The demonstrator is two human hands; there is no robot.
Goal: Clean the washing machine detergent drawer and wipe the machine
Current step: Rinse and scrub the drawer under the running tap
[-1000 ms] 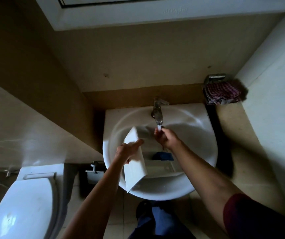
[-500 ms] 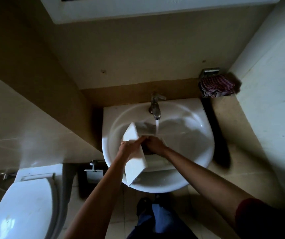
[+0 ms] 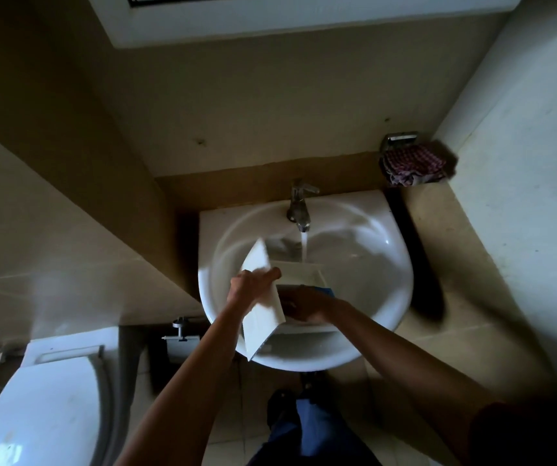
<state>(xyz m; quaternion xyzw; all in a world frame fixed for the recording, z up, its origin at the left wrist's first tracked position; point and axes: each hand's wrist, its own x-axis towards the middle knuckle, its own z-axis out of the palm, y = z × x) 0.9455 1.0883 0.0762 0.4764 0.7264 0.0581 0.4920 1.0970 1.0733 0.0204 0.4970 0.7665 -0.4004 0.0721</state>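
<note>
two hands on detergent drawer (image 3: 299, 272): left hand (image 3: 253, 289) fingers clamped on front panel (image 3: 265, 312); right hand (image 3: 307, 306) inside, grip cannot be told. tilt compartments under tap (image 3: 299, 203) stream while rubbing.

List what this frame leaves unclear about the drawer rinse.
Head view, right hand: fingers lost in shadow inside the drawer; any grip untellable.
Head view, blue part: mostly behind the right hand.
Head view, toilet: cut by left and bottom edges.
Head view, drawer dirt: too dim and blurred.
</note>
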